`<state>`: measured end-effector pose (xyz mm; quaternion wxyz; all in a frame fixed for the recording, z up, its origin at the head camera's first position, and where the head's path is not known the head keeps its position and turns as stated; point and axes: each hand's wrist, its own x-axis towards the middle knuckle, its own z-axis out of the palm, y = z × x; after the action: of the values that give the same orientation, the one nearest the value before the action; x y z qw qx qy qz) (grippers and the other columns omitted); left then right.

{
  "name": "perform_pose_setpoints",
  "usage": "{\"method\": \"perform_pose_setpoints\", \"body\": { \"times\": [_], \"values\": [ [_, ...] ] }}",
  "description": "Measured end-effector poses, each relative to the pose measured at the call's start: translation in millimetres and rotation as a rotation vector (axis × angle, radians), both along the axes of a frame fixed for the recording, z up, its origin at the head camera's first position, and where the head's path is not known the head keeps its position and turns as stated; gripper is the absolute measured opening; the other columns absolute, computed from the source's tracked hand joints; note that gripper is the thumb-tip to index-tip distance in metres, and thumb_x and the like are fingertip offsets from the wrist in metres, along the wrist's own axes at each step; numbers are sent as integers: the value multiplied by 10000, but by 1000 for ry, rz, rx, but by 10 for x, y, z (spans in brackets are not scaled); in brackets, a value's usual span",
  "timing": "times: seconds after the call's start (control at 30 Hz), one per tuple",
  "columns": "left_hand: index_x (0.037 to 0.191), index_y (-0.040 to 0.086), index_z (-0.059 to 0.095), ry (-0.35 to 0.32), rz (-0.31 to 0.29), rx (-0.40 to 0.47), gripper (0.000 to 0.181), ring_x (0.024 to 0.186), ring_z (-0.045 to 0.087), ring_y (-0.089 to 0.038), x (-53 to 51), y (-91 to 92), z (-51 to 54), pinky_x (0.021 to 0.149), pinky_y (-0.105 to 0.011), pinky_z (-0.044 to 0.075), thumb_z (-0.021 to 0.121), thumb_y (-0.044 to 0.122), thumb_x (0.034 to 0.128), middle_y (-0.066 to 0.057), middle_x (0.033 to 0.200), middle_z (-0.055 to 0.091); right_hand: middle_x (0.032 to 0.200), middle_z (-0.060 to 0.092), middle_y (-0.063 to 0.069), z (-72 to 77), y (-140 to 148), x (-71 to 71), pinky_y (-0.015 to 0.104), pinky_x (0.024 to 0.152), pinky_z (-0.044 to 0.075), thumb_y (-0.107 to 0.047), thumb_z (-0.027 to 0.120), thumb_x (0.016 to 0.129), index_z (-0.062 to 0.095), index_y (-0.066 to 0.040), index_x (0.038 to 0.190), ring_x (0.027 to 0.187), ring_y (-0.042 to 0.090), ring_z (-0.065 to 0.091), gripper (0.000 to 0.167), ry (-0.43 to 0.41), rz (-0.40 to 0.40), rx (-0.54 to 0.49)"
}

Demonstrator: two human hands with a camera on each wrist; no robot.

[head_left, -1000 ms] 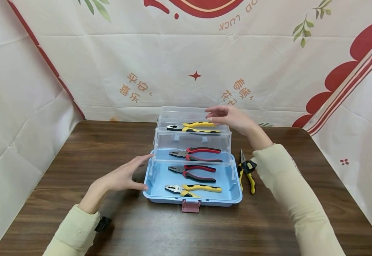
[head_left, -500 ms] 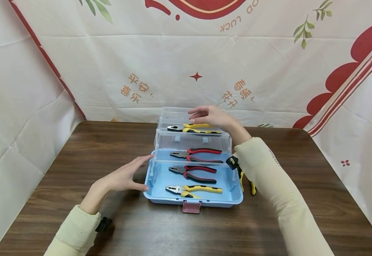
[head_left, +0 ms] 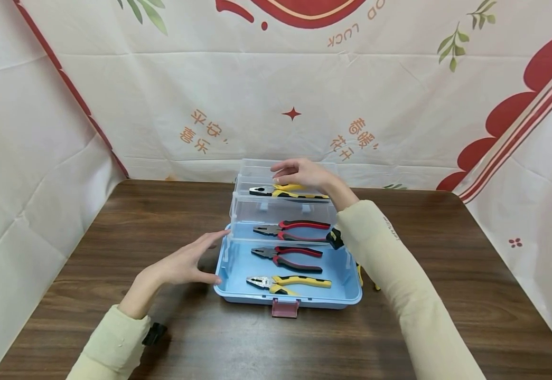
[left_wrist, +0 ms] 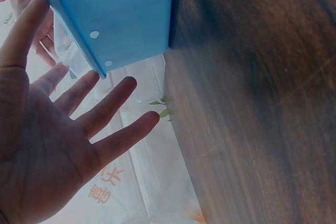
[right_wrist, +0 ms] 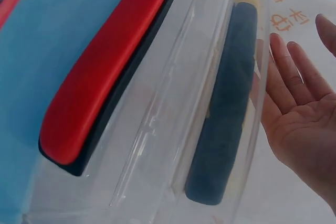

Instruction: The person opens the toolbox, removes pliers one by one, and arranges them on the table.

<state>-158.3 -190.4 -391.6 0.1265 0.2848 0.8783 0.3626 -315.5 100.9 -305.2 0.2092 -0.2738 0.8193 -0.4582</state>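
A light-blue toolbox (head_left: 323, 303) stands open, its clear trays stepped up behind. My left hand (head_left: 180, 262) has its fingers spread at the box's left rim, fingertips touching or very near it. My right hand (head_left: 304, 173) hovers over the top clear tray (head_left: 243, 186), covering part of the yellow-black combination pliers (head_left: 276, 193) there. In the right wrist view its palm is bare behind the tray. Red-black pliers (head_left: 299, 224) show in the middle level. Below lie another red-black pair (head_left: 299, 265) and a yellow-black pair (head_left: 304, 281).
Yellow-handled pliers (head_left: 360, 274) lie on the wooden table (head_left: 176, 211) right of the box, mostly hidden by my right sleeve (head_left: 399, 285). A pink latch (head_left: 285, 309) hangs at the box's front. A printed cloth (head_left: 256, 79) hangs behind the table.
My right hand has moved left over the top tray, and its sleeve now covers most of the pliers on the table. The left hand has stayed at the rim.
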Motion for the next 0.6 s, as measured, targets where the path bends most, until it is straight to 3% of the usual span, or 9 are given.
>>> {"method": "perform_pose_setpoints", "body": {
  "times": [0.23, 0.47, 0.6],
  "values": [
    [1407, 256, 166, -1, 1, -3, 925, 1214, 312, -294, -1, 8, 7, 923, -498, 289, 753, 308, 694, -50, 1389, 234, 1157, 530, 102, -9, -45, -24, 336, 872, 380, -189, 568, 874, 499, -51, 1228, 1022, 194, 494, 387, 10, 2, 74],
    [1408, 255, 161, -8, -1, -1, 922, 1215, 310, -297, -3, 6, 8, 920, -503, 291, 748, 315, 700, -55, 1392, 228, 1198, 506, 132, -15, -110, -20, 349, 881, 379, -172, 550, 879, 471, -53, 1251, 1070, 209, 477, 398, 50, 60, 189],
    [1407, 250, 167, -6, 1, 1, 923, 1211, 317, -294, -4, 4, 3, 921, -498, 294, 752, 310, 695, -57, 1387, 236, 1211, 496, 147, -33, -139, -8, 349, 873, 390, -142, 547, 877, 473, -39, 1243, 1075, 211, 481, 388, 62, 78, 201]
  ]
}}
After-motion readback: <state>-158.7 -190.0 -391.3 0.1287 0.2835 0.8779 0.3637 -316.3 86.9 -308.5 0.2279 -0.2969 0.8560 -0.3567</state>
